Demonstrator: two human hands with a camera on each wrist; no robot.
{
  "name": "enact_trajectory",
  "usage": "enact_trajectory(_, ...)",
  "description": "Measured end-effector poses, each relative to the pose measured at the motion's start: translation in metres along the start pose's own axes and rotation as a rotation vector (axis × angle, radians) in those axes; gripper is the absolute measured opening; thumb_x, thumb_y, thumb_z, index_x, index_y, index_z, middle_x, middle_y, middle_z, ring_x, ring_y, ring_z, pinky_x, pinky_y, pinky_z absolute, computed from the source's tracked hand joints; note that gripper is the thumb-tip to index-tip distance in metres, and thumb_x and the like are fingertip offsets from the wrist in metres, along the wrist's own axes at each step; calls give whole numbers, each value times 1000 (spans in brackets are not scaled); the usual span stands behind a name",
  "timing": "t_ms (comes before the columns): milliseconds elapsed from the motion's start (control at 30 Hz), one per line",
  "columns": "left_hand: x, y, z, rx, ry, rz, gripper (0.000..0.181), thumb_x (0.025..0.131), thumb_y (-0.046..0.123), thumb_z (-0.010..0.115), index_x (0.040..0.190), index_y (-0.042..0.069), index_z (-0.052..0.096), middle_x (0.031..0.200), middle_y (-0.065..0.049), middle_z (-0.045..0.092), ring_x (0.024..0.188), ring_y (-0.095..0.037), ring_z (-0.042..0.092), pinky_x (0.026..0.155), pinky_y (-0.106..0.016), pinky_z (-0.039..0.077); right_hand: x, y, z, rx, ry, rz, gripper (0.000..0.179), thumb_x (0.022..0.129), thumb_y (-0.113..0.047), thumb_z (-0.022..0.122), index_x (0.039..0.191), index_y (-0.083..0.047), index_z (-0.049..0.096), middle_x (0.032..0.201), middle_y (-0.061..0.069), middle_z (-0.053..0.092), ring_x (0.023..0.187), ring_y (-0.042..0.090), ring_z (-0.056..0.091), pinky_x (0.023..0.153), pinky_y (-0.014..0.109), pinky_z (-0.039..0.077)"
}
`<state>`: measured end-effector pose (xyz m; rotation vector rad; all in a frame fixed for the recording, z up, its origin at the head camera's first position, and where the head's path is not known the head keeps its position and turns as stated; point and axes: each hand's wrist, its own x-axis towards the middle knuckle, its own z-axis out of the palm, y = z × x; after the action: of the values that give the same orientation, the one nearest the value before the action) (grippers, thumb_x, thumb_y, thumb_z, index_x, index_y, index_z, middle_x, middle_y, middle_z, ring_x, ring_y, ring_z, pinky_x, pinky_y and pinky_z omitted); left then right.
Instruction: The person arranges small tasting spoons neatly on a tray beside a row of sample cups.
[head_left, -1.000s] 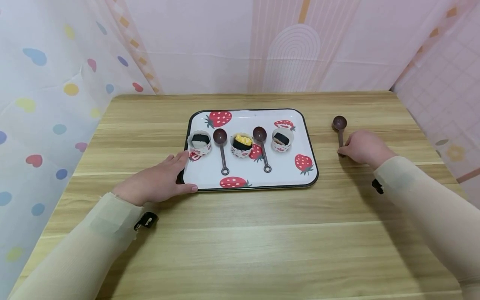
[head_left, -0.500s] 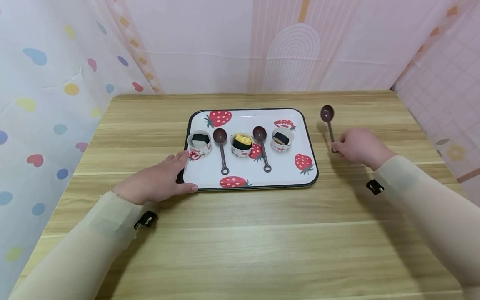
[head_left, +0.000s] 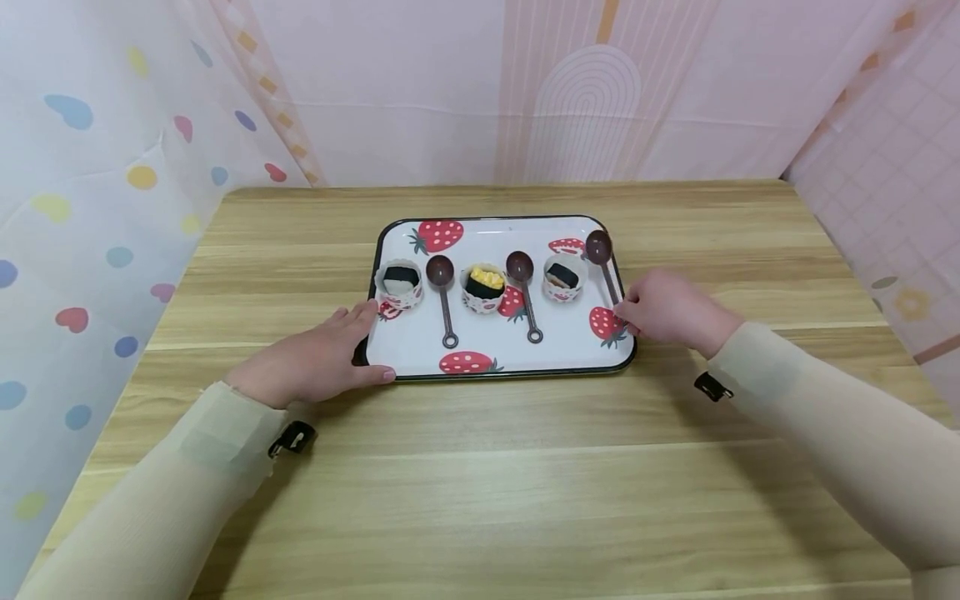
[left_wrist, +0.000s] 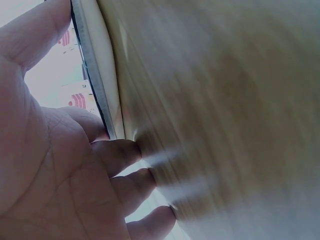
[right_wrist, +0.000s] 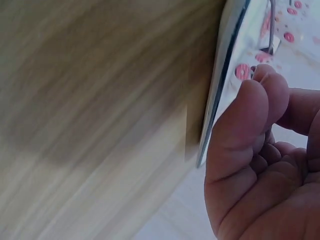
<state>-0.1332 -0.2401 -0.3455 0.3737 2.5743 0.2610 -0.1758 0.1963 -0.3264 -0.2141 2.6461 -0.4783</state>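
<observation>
My right hand (head_left: pixel 678 312) pinches the handle end of a dark brown measuring spoon (head_left: pixel 599 247) over the right edge of the strawberry-print tray (head_left: pixel 408 358), bowl pointing away. In the right wrist view, thumb and forefinger meet at the tips. My left hand (head_left: pixel 311 358) rests at the tray's left front corner, fingers spread along the side and thumb at the front rim. On the tray, three paper cups hold sushi pieces: a left cup (head_left: pixel 401 300), a middle cup (head_left: pixel 482 306) and a right cup (head_left: pixel 562 292). Between them lie two matching spoons, a left one (head_left: pixel 439 271) and a right one (head_left: pixel 519 267).
The tray lies on a wooden table (head_left: pixel 480 483) toward its back. A pink patterned curtain (head_left: pixel 420 100) hangs behind the table, and a dotted one (head_left: pixel 97 208) on the left.
My right hand has lifted the spoon off the table right of the tray and carried it left, over the tray's right side. My left hand has stayed in place.
</observation>
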Motion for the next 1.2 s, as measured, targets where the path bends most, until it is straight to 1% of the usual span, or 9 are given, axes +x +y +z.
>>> enact_trajectory(133, -1, 0, 0, -3, -2, -4, 115, 96, 72, 59, 169, 3, 4, 177, -22, 8, 162, -49, 9, 127, -66, 21, 3, -4, 6, -3, -27, 4, 39, 106, -23, 56, 75, -8, 73, 64, 2, 63, 58, 16, 51, 55, 28, 40)
enact_trajectory(233, -1, 0, 0, -4, 0, -2, 115, 96, 72, 59, 169, 3, 4, 177, -21, 8, 162, -49, 9, 127, -66, 21, 5, -7, 9, -25, -30, 10, 39, 106, -22, 56, 75, -8, 75, 63, 2, 63, 58, 15, 49, 54, 27, 39)
enact_trajectory(567, -1, 0, 0, 4, 8, 10, 116, 96, 71, 60, 169, 2, 3, 177, -22, 8, 162, -50, 8, 127, -67, 21, 7, -11, 15, -86, -2, 17, 33, 105, -23, 59, 83, -4, 76, 62, 2, 56, 59, 18, 51, 53, 27, 39)
enact_trajectory(800, 0, -1, 1, 12, 15, 14, 116, 96, 72, 61, 169, 1, 4, 176, -23, 8, 161, -50, 10, 127, -67, 20, 4, -13, 16, -107, 9, 35, 30, 105, -23, 62, 87, -3, 76, 66, 4, 59, 60, 18, 54, 53, 27, 41)
enact_trajectory(1000, 1, -1, 1, 26, 13, 20, 116, 96, 71, 61, 168, 0, 6, 176, -24, 8, 161, -51, 11, 128, -66, 19, 2, -12, 18, -134, 40, 23, 29, 103, -23, 64, 83, -5, 74, 64, 2, 57, 60, 17, 53, 53, 27, 40)
enact_trajectory(1100, 2, -1, 1, 24, 13, 15, 115, 96, 71, 61, 169, 1, 5, 177, -23, 8, 161, -50, 11, 128, -66, 20, 1, -12, 19, -138, 50, 16, 29, 103, -23, 65, 80, -6, 73, 63, 1, 56, 60, 17, 52, 53, 27, 39)
enact_trajectory(1200, 2, -1, 1, 18, 15, 13, 117, 95, 72, 61, 169, 2, 4, 177, -22, 8, 161, -50, 10, 127, -66, 20, 1, -11, 19, -137, 53, 16, 28, 102, -23, 66, 81, -6, 73, 64, 1, 56, 60, 17, 52, 53, 27, 40)
